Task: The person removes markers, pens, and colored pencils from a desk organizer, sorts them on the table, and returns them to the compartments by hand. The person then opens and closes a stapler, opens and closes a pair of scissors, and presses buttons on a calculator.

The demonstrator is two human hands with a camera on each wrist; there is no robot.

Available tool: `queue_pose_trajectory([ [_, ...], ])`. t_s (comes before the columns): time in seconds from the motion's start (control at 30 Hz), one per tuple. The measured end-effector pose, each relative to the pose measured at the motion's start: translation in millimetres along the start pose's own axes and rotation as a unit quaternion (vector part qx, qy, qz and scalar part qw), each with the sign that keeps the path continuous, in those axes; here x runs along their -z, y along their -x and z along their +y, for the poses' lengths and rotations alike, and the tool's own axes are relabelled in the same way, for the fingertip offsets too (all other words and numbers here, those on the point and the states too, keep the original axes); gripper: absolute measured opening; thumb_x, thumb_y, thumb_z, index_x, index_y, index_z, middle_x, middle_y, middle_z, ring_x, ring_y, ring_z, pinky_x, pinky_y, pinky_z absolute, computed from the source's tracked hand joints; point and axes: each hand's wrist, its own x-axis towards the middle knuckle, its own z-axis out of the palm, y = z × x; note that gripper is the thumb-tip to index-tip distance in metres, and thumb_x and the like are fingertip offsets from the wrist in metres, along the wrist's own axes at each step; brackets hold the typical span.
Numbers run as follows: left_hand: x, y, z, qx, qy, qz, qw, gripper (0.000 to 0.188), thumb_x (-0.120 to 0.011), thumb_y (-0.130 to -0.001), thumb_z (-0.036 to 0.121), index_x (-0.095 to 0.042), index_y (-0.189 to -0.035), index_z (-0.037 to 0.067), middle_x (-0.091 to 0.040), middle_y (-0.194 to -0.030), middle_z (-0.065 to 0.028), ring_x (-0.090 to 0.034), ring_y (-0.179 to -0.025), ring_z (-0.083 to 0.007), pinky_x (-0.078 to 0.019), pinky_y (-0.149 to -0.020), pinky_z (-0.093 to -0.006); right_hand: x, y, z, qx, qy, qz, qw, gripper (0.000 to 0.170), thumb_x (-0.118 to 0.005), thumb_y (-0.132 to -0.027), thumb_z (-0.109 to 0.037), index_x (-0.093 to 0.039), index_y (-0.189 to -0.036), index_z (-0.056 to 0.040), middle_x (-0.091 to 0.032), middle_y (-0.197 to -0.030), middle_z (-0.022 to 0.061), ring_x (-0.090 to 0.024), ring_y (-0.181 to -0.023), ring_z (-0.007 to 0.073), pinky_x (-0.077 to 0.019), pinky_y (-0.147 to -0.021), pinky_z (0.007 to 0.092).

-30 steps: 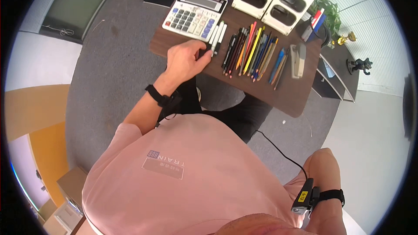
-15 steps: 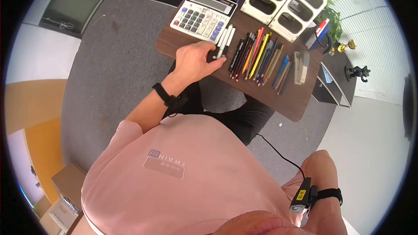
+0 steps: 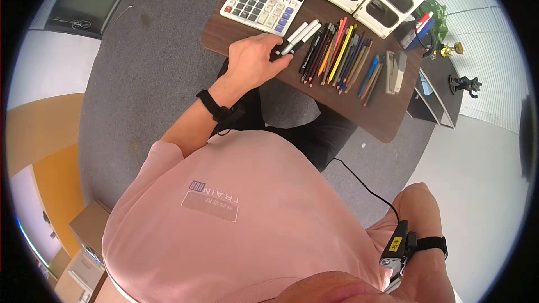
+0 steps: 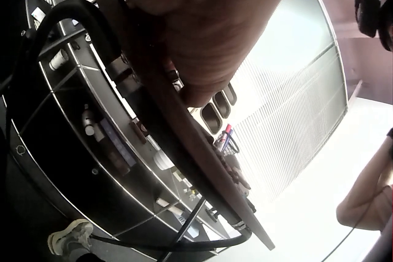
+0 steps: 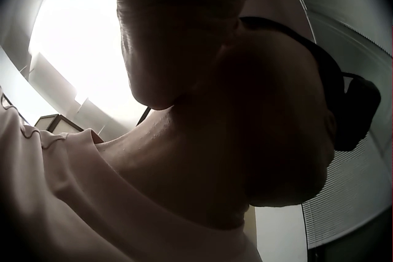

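In the head view my left hand is at the near left edge of the brown table. Its thumb and index finger pinch the lower ends of a few white markers with dark caps, which lie slanted. The other fingertips are hidden behind the hand. Just beyond is a white calculator. A row of colored pencils lies right of the markers. My right hand is raised by my head, outside the head view; only its dark lower part shows in the right wrist view, fingers hidden.
A gray stapler and several loose pencils lie toward the table's right. White organizer boxes with compartments stand at the back. A dark pen holder with markers is at the back right corner.
The markers have turned clockwise under my left hand, their far ends swinging to the right. My head view has shifted slightly. The right arm stays raised.
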Motion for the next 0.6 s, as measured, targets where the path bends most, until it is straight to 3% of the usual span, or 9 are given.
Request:
queue_pose_trajectory([
  [0.1,-1.0,1.3,-2.1,0.009,-0.012,-0.007,1.000,0.036,-0.094,-0.091,0.037,-0.086,-0.111,0.009,-0.071,-0.075,-0.0044,-0.072,-0.067,-0.0240,-0.0554,-0.062,-0.0399,7.9,1.8,-4.8,-0.021,-0.061,-0.020,0.998,0.088,-0.062,-0.111,-0.065,-0.042,-0.181,-0.0142,-0.029,-0.192,0.0181,-0.009,-0.180,0.0426,0.0025,-0.143,0.0696],
  [0.23,-1.2,-0.7,-0.1,0.012,-0.014,-0.011,1.000,0.035,-0.093,-0.091,0.038,-0.084,-0.106,0.008,-0.072,-0.075,-0.0050,-0.073,-0.067,-0.0251,-0.0556,-0.063,-0.0403,8.4,6.4,1.1,-0.005,-0.086,-0.018,0.996,0.085,-0.057,-0.113,-0.066,-0.045,-0.180,-0.0144,-0.029,-0.192,0.0186,-0.006,-0.180,0.0417,0.0065,-0.143,0.0667],
  [0.6,5.0,-4.0,8.3,0.022,-0.048,-0.038,0.998,0.029,-0.089,-0.090,0.031,-0.078,-0.098,0.005,-0.076,-0.083,-0.0108,-0.077,-0.074,-0.0336,-0.0598,-0.068,-0.0451,20.3,5.9,-5.1,-0.020,0.124,0.003,0.992,0.076,-0.068,-0.114,-0.055,-0.056,-0.170,-0.0054,-0.053,-0.178,0.0234,-0.038,-0.170,0.0456,-0.0275,-0.141,0.0666],
])
